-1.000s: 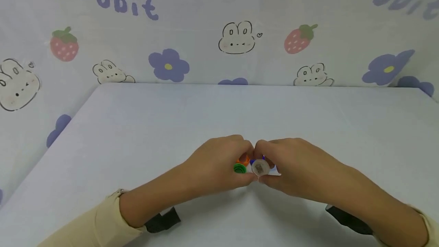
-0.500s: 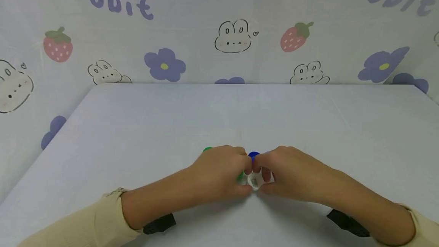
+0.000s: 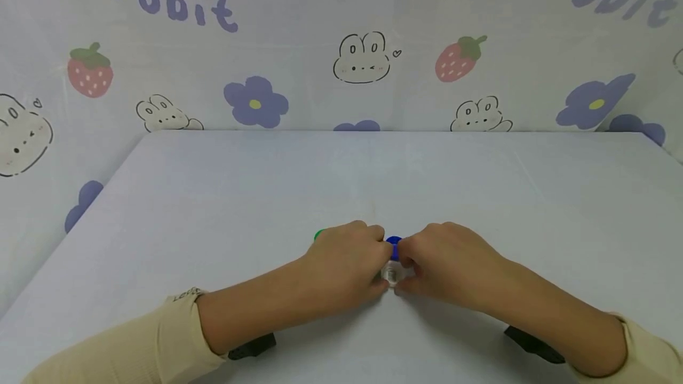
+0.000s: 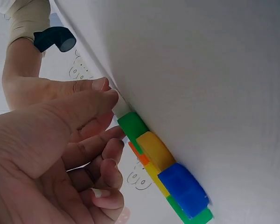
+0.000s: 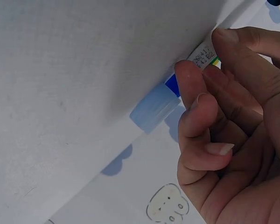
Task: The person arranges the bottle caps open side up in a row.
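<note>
A small white plastic cap [image 3: 392, 274], which looks like a bottle cap, sits between my two hands at the front of a group of coloured caps. My left hand [image 3: 341, 262] pinches its left side with thumb and fingers. From the right, my right hand [image 3: 453, 259] pinches the same cap, thumb tips close together. Printed marks show on the white cap [image 5: 204, 56] in the right wrist view. Just behind it is a blue cap [image 3: 395, 248]. In the left wrist view a green cap [image 4: 133, 127] lies right by my fingertips; my hands hide much of the group.
A yellow cap [image 4: 155, 150], a blue cap [image 4: 184, 190] and an orange cap [image 4: 139, 153] sit along the white table [image 3: 341, 188]. A light blue cap [image 5: 154, 108] is at the right end. Behind hangs a rabbit-print cloth [image 3: 299, 34].
Both hands and the white cap have come lower and nearer the person. The blue cap and a green cap behind my left hand now show. My fingers have drawn closer around the white cap.
</note>
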The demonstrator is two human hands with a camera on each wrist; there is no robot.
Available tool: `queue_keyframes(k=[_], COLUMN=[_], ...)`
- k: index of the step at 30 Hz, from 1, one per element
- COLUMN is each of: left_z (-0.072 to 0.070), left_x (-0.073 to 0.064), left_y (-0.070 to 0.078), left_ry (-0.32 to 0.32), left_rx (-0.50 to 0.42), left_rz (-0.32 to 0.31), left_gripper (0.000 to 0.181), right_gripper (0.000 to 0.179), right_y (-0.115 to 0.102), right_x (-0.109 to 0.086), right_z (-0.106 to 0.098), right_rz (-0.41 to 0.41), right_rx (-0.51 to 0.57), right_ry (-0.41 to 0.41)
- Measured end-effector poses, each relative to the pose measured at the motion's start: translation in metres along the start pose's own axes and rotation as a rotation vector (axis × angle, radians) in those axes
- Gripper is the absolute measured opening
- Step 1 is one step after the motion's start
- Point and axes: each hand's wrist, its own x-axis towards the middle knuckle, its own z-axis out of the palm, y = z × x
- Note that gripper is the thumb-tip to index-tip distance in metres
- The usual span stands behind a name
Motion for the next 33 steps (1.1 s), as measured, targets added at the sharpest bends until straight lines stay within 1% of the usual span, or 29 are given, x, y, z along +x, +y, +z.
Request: queue_keyframes(k=[4, 10, 13, 15, 17, 20, 22, 23, 24, 25, 27, 28, 29, 30, 31, 33], left_z=[0.0, 0.002, 0.003, 0.002, 0.001, 0.0, -0.001, -0.002, -0.003, -0.004, -0.006, -0.008, -0.009, -0.01, -0.011, -0.013], left_x=[0.0, -0.001, -0.001, -0.001, -0.003, -0.012, -0.023, -0.03, -0.037, -0.044, -0.06, -0.067, -0.074, -0.079, -0.084, -0.091], left_y=[0.0, -0.002, -0.003, -0.004, -0.007, -0.015, -0.025, -0.031, -0.037, -0.044, -0.057, -0.063, -0.069, -0.074, -0.078, -0.083], left_ry=[0.018, 0.092, 0.086, 0.063, 0.033, 0.038, 0.054, 0.06, 0.062, 0.051, 0.039, 0.022, 0.009, -0.001, -0.008, -0.02], left_rx=[0.04, 0.06, 0.053, 0.033, 0.009, -0.052, -0.084, -0.097, -0.107, -0.107, -0.124, -0.131, -0.136, -0.142, -0.15, -0.159], left_rz=[0.008, 0.032, 0.035, 0.028, 0.014, -0.004, -0.039, -0.061, -0.088, -0.126, -0.196, -0.229, -0.259, -0.287, -0.309, -0.335], left_gripper=[0.018, 0.016, 0.016, 0.018, 0.023, 0.037, 0.055, 0.069, 0.085, 0.101, 0.127, 0.135, 0.14, 0.143, 0.144, 0.141], right_gripper=[0.032, 0.033, 0.032, 0.029, 0.026, 0.022, 0.02, 0.019, 0.025, 0.04, 0.084, 0.105, 0.12, 0.13, 0.135, 0.139], right_y=[0.0, 0.001, 0.001, 0.001, 0.001, 0.002, 0.004, 0.005, 0.007, 0.01, 0.016, 0.019, 0.022, 0.025, 0.027, 0.031], right_x=[0.0, 0.0, -0.001, -0.001, -0.002, -0.007, -0.013, -0.016, -0.02, -0.025, -0.034, -0.039, -0.044, -0.048, -0.052, -0.057], right_z=[0.0, 0.001, 0.001, 0.001, 0.001, -0.002, -0.004, -0.006, -0.007, -0.009, -0.012, -0.013, -0.014, -0.016, -0.017, -0.018], right_rz=[0.013, 0.007, 0.015, 0.027, 0.047, 0.071, 0.096, 0.104, 0.119, 0.131, 0.162, 0.175, 0.187, 0.196, 0.198, 0.206], right_rx=[-0.018, -0.036, -0.037, -0.04, -0.043, -0.037, -0.029, -0.023, -0.022, -0.027, -0.029, -0.03, -0.023, -0.019, -0.012, 0.008], right_ry=[0.0, 0.023, 0.012, -0.003, -0.022, -0.024, -0.017, -0.003, 0.006, 0.01, 0.005, 0.002, -0.004, -0.013, -0.018, -0.017])
